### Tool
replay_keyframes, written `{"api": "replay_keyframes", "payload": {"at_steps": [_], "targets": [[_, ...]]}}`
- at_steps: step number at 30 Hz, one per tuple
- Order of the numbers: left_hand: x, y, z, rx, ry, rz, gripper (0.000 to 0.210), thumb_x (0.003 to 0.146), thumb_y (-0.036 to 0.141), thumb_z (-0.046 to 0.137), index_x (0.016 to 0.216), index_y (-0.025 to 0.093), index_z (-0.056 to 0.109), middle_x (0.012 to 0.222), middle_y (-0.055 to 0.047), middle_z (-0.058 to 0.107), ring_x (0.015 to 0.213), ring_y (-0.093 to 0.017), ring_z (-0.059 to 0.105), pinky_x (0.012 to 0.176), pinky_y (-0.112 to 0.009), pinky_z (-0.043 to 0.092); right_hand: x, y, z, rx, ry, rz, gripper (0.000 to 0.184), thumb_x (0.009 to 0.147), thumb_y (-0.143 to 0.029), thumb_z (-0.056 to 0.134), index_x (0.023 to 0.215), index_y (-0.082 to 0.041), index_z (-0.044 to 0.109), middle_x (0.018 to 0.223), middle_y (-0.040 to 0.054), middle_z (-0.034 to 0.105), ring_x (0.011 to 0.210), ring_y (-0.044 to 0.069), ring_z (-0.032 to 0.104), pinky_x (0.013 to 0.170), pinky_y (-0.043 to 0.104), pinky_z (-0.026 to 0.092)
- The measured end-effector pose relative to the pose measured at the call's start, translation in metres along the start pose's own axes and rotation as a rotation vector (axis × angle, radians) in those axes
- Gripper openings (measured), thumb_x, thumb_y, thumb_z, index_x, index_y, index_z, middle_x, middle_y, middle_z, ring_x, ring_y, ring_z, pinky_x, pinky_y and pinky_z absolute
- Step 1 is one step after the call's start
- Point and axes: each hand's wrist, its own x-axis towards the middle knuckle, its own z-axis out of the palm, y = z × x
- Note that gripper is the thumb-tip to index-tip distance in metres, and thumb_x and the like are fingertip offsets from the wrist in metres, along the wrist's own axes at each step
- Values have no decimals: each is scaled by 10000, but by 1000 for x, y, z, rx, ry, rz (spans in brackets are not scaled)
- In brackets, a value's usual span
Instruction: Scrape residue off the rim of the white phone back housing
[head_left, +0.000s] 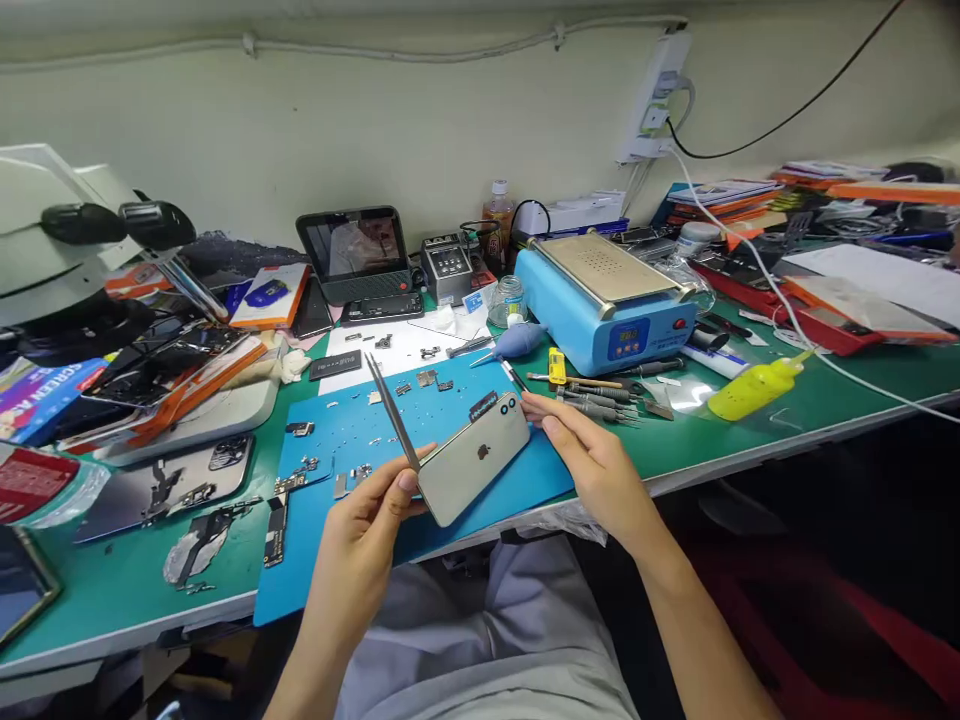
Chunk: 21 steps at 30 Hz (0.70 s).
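A white phone (465,480) with an apple logo and two camera lenses is tilted above the blue mat (322,550), its back facing me. My left hand (364,525) is closed on its lower left end and also grips dark tweezers (393,412), whose tips point up and away. The fingers of my right hand (600,465) are closed at the phone's camera end. Along the phone's far edge shows a razor blade (484,405); whether it touches the phone I cannot tell. Small phone parts (427,378) lie scattered on the mat behind.
A blue heating plate machine (577,320) stands at the back right, with screwdrivers (600,395) and a yellow bottle (757,388) nearby. A blue air blower (520,340) lies behind the mat. To the left are a microscope (45,230) and a phone housing (180,480).
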Motion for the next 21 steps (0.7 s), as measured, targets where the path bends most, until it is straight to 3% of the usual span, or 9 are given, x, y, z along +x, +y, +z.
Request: {"api": "replay_keyframes", "payload": {"at_steps": [5,8,11,16,21], "targets": [[3,10,15,-183,26,-80,622,915,706,881,1297,215,869,1262,-110,867,1058,-260,836,850,-297,701,1,-4,-1,201,27,48,454,1053,-612,770,1416,-344,827,1490,46,760,1421,292,705,1276,464,575],[2,16,26,-274,47,-121,577,915,639,917,1315,227,861,1316,-119,854,1060,-219,833,799,-222,675,4,-3,-3,376,28,91,472,1035,-603,784,1435,-355,817,1514,49,745,1271,273,762,976,375,716],[-2,18,36,-346,38,-155,540,935,568,927,1367,256,840,1364,-111,841,1064,-187,834,784,-172,657,5,-1,-5,528,28,155,472,1012,-570,812,1432,-356,819,1489,61,755,1055,232,779,688,295,695],[-12,17,43,-427,-96,-194,564,950,506,920,1449,270,803,1355,-128,838,1025,-231,845,794,-257,707,5,0,-11,649,35,232,448,944,-502,896,1353,-324,860,1400,76,788,920,176,732,585,230,633],[-20,23,41,-499,-327,-228,565,935,481,898,1467,318,798,1562,-110,747,1253,-373,807,889,-417,742,6,-1,-13,673,21,263,492,957,-480,866,1392,-251,844,1173,101,825,724,130,655,532,222,564]]}}
